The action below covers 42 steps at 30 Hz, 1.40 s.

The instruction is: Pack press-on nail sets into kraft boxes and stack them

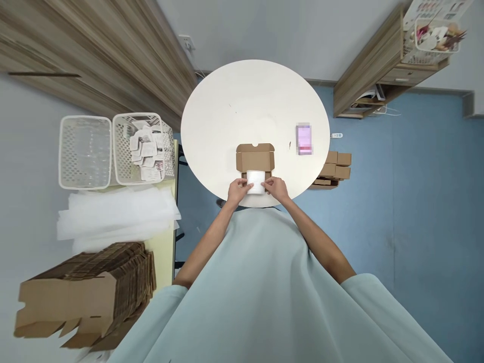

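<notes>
A small white foam-wrapped bundle [256, 182] is held over an open brown cardboard box [255, 160] near the front edge of the round white table [212, 121]. My left hand [238, 191] pinches the bundle's left side between thumb and fingers. On its right side, my right hand [276, 188] grips it the same way. The box's lid stands folded back, away from me. Most of the box's inside is hidden under the bundle and my hands. What the foam wraps cannot be seen.
A phone [304, 139] lies at the table's right. Left on a side table are a basket of small packets [145, 151], a basket of clear items [86, 151], white foam sheets [121, 214] and a stack of flat cardboard boxes [75, 297]. Closed boxes [336, 165] sit right, below the tabletop.
</notes>
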{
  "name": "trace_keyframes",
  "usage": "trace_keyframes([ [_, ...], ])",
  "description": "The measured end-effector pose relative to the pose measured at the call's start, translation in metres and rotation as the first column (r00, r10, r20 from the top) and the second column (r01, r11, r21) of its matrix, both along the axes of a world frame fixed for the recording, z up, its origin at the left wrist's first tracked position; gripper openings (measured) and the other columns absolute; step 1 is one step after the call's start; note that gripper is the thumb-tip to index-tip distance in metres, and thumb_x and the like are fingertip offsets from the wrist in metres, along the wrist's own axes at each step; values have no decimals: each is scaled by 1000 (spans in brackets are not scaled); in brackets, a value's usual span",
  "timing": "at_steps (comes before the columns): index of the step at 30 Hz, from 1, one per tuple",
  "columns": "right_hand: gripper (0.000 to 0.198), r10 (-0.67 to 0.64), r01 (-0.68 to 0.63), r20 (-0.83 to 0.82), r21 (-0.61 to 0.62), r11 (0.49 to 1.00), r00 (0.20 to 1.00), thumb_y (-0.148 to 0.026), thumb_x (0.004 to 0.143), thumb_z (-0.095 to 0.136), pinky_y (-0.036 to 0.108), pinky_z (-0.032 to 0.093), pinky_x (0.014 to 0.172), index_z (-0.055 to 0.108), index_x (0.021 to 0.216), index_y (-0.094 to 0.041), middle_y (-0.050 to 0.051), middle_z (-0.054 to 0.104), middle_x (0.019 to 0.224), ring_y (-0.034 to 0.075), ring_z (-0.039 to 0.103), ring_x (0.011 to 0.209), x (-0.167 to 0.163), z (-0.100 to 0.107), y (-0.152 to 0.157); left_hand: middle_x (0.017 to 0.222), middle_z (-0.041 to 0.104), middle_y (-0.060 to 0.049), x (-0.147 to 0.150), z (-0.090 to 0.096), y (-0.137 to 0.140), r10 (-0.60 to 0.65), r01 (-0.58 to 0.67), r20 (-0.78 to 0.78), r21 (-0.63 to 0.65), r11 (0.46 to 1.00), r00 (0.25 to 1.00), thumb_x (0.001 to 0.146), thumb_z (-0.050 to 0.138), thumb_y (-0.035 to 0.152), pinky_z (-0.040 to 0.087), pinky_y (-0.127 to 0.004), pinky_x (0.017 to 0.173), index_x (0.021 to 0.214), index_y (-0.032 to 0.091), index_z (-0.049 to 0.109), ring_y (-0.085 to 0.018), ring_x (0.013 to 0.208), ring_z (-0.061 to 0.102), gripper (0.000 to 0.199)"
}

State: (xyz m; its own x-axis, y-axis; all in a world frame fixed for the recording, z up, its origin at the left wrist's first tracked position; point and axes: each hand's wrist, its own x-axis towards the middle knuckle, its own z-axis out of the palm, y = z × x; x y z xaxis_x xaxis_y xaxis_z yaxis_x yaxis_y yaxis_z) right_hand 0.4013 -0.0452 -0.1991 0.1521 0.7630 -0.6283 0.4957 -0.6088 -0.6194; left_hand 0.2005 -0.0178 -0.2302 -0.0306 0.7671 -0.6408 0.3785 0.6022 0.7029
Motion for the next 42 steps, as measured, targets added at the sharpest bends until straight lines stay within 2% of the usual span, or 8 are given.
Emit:
trace_keyframes([
  [6,17,49,-44,144,-36,998,988,-33,102,72,27,56,81,75,114,-22,4,84,109,19,79,86,0,-9,8,120,80,-8,17,-8,6,-139,141,-234,-6,990,962,86,83,30,55,-37,98,111,22,72,-24,104,76,28],
  [10,28,159,-152,251,-48,987,955,-31,105,68,29,52,84,67,132,-25,3,84,110,23,76,107,-4,-13,11,117,80,-4,25,-10,5,-196,212,-290,25,977,937,90,75,21,53,-36,99,121,25,68,-22,102,76,32],
  [21,32,441,-405,406,-176,897,800,-30,112,54,33,52,87,57,142,-22,13,80,118,28,75,110,-20,-22,15,134,67,-14,33,-22,-6,-327,378,-411,47,925,851,95,60,14,51,-43,108,140,24,65,-31,115,71,46],
  [28,25,536,-494,398,-212,843,744,-25,109,58,32,52,88,63,133,-21,14,80,121,28,76,112,-23,-16,12,142,62,-19,34,-8,-7,-471,520,-472,-31,854,745,97,60,17,52,-45,105,148,21,59,-36,119,71,51],
  [30,16,487,-470,395,-147,870,779,-30,109,59,31,52,88,67,121,-23,10,81,116,26,76,109,-13,-12,11,138,65,-18,28,-1,-2,-462,529,-479,5,849,746,99,59,22,52,-46,105,141,21,62,-36,120,70,42],
  [32,20,352,-373,401,-28,927,846,-38,111,55,31,53,89,68,114,-24,8,81,112,25,77,107,3,-8,14,135,66,-17,19,4,8,-369,469,-484,99,878,794,102,56,27,53,-45,106,134,23,64,-34,120,70,34],
  [36,32,21,-89,337,188,978,941,-42,109,57,32,56,96,64,129,-18,13,79,125,23,76,113,32,-7,37,148,61,-19,4,9,49,-117,235,-431,232,944,895,99,59,28,52,-42,110,146,20,56,-32,127,68,47],
  [42,50,-187,184,22,107,977,982,-32,100,67,34,56,107,59,145,-14,20,71,146,24,72,131,41,-19,77,167,50,-25,5,13,101,-84,96,-189,56,994,978,90,68,22,49,-39,117,164,11,40,-33,146,60,80],
])
